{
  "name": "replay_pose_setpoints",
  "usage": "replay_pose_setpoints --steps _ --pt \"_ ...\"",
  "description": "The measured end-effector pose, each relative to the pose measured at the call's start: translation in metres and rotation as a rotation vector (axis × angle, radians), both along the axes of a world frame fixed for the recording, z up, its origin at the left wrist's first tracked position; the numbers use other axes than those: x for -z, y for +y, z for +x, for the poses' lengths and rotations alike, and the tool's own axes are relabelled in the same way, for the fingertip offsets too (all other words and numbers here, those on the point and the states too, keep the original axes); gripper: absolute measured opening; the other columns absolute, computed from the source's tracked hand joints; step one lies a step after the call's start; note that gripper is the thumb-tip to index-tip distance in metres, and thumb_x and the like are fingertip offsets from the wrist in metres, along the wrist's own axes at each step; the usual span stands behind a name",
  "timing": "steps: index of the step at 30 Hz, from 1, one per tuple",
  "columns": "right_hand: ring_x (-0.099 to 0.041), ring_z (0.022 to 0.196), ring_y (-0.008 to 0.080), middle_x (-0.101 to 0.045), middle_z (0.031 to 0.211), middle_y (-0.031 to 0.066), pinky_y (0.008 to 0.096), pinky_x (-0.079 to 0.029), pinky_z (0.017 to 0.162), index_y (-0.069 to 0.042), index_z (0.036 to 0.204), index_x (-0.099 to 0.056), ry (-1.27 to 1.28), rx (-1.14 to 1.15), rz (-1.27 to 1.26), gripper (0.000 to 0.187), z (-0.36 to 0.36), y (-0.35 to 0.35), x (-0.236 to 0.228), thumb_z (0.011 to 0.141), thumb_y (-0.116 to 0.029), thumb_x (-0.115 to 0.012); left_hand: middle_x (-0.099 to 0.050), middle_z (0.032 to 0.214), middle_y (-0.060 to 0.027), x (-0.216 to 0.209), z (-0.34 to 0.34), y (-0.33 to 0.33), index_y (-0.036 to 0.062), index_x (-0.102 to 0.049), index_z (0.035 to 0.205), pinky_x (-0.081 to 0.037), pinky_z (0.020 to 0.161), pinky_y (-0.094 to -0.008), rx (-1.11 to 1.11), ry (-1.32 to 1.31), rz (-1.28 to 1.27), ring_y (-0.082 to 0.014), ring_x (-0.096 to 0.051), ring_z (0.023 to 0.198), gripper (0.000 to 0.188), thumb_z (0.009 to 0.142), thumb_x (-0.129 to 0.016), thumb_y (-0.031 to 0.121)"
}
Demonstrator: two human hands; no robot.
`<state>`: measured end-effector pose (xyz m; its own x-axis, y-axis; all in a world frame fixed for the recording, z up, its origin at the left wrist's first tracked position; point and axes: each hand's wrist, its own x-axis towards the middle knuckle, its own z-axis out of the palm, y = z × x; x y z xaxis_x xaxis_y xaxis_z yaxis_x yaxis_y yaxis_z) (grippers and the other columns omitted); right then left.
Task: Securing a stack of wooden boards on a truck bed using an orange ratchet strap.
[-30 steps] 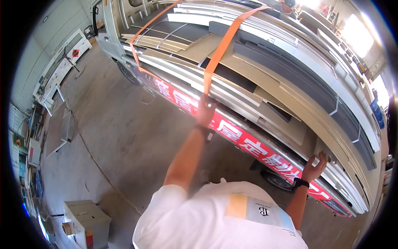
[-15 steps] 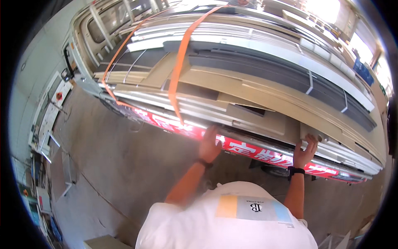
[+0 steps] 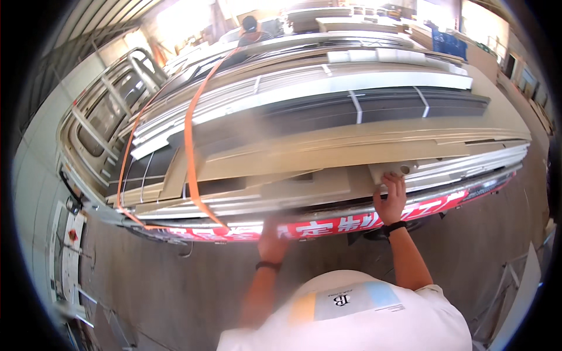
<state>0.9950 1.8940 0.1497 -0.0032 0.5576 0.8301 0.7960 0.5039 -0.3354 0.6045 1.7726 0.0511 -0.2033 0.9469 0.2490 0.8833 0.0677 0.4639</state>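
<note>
My right hand lies over the near edge of the truck bed. Its fingers stretch forward, with the thumb apart, onto a pale panel beside a round hole. Smeared by motion, my left hand is at the metal side rail, in front of the red banner. Its fingers cannot be made out. Ahead of both hands lies the load of stacked panels. Brown boards are nearest, with dark strapped panels and white ones beyond.
Orange straps run over the load at the left. The truck cab stands at the far left. Another person is behind the load. A wheel shows below the banner. Sheets lean at the lower right.
The view has swung to the right and up, bringing the person behind the load into sight. My right hand stays at the panel edge. My left hand is now more blurred, near the banner.
</note>
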Motion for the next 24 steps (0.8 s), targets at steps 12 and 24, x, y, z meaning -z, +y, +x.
replay_pose_setpoints --steps 12,24 --pt "-0.062 0.126 0.0362 -0.069 0.123 0.0093 0.0602 -0.040 0.118 -0.009 0.114 -0.065 0.028 -0.015 -0.030 0.037 0.008 -0.005 -0.007 0.078 -0.006 -0.075 -0.051 0.157 -0.0162 -0.023 0.013 0.003 0.0076 -0.058 0.143 -0.042 0.118 -0.0452 0.026 -0.135 -0.033 -0.0334 -0.046 0.146 0.056 0.090 -0.074 0.017" --pt "-0.064 0.120 0.0343 -0.069 0.117 0.0085 0.0610 -0.044 0.113 -0.010 0.108 -0.062 0.027 0.002 0.013 0.033 0.015 -0.008 -0.007 0.078 -0.004 -0.073 -0.076 0.096 -0.0238 -0.332 0.137 -0.036 -0.0054 -0.073 0.098 -0.062 0.074 -0.0428 1.119 -0.814 0.475 -0.0357 -0.075 0.087 0.063 0.112 -0.042 0.047"
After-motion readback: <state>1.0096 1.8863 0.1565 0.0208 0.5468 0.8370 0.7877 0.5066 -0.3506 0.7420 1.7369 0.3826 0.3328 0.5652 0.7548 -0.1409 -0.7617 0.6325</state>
